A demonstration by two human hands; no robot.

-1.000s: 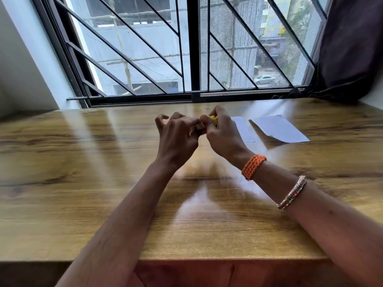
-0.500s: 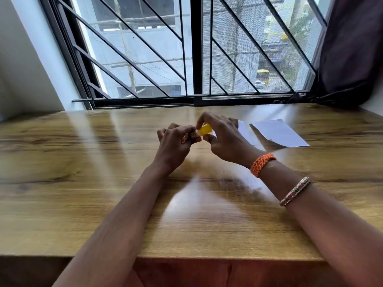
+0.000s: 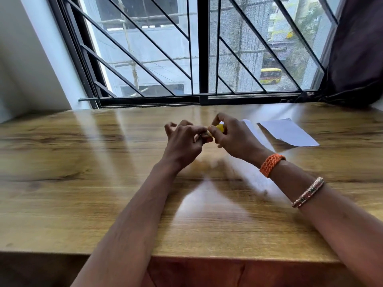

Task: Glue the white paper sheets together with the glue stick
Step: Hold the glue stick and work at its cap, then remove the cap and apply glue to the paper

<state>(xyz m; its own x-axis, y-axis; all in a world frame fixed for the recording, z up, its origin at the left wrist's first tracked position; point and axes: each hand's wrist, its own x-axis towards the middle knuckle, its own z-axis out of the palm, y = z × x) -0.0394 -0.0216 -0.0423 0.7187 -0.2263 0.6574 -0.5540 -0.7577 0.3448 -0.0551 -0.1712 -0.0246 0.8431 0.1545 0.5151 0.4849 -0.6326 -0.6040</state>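
Glue stick (image 3: pixel 219 128), frame centre: light, rigid, smooth; right hand (image 3: pixel 234 139) pinches yellow barrel, left hand (image 3: pixel 186 141) fingertips grip its near end.

Glue stick (image 3: pixel 220 128) mostly hidden by right hand (image 3: pixel 233 139), left sheet (image 3: pixel 251 129) partly covered, curtain (image 3: pixel 358 48) cut off at the edge

wooden table (image 3: pixel 83 183), barred window (image 3: pixel 199 48), dark curtain (image 3: pixel 356 48)

Bare table (image 3: pixel 83 183) lies left and near; paper sheets (image 3: pixel 288 132) lie far right.
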